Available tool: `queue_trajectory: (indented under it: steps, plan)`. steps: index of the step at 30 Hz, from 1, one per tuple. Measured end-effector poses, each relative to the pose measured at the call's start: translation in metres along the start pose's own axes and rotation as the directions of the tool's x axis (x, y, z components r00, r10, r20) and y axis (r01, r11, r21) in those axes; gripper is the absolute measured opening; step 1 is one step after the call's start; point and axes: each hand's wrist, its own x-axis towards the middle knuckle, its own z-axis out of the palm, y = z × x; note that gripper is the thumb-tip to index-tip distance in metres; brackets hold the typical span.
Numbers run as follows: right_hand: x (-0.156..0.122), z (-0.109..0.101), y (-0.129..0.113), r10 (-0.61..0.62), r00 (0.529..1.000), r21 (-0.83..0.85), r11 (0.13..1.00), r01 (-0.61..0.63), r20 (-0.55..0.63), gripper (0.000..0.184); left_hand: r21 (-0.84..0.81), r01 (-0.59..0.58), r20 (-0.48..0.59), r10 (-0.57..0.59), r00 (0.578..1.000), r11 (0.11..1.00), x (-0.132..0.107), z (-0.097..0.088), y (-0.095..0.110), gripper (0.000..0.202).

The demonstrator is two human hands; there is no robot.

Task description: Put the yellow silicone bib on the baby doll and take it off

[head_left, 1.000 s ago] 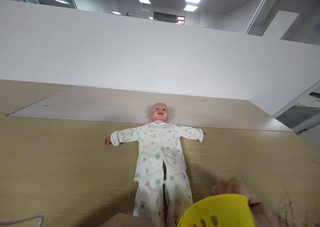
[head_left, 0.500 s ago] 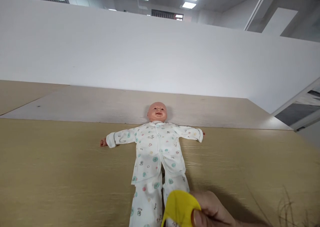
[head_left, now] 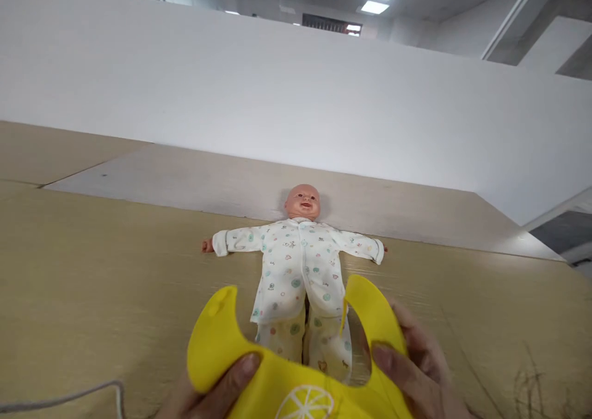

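**What are the hands doing?**
Both hands (head_left: 305,370) are closing on a yellow silicone bib (head_left: 222,351), and neither is open. The left hand (head_left: 215,391) is gripping the bib's lower left edge, with the left thumb (head_left: 245,370) pressing on its front. The right hand (head_left: 414,360) is gripping the opposite side, with the right thumb (head_left: 383,363) lying across the front and the other fingers (head_left: 411,329) curling behind.

**How is the bib sitting between them?**
It is spreading across the bottom of the view, with its white lemon-slice print (head_left: 305,403) facing up. Its two rounded ends, the left end (head_left: 215,339) and the right end (head_left: 370,302), are pointing away from the person.

**Where is the doll?**
A baby doll (head_left: 296,265) in white printed pyjamas (head_left: 296,271) is lying on its back, arms stretched out, on a pale wood-grain worktop (head_left: 92,271). Its legs are showing through the curve between the bib's ends, and its head is well beyond the hands. I cannot tell whether the bib is touching the doll.

**And the arms?**
Only the hands and a little of the wrists are showing, both reaching in from the bottom edge, one on each side of the doll's legs. A thin grey cord (head_left: 69,397) is lying near the left hand.
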Motion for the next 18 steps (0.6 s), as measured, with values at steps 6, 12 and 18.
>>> queue_trajectory:
  steps: [6,12,18]
  plan:
    - [0.015,-0.008,0.0,-0.082,0.996,-0.181,0.981,0.076,-0.027,0.034,-0.613,0.198,0.084,-0.186,0.979,0.765,-0.006,-0.016,-0.008,0.043]
    - [0.051,-0.006,-0.012,-0.506,0.843,-0.468,0.799,0.378,-0.182,0.032,-0.359,-0.026,-0.097,-0.01,0.995,0.933,0.034,-0.043,0.014,0.032]
    - [0.102,-0.018,-0.044,-0.722,0.69,-0.753,0.479,0.451,-0.046,0.035,-0.29,-0.122,-0.176,0.073,0.982,0.949,0.067,-0.053,0.015,0.041]
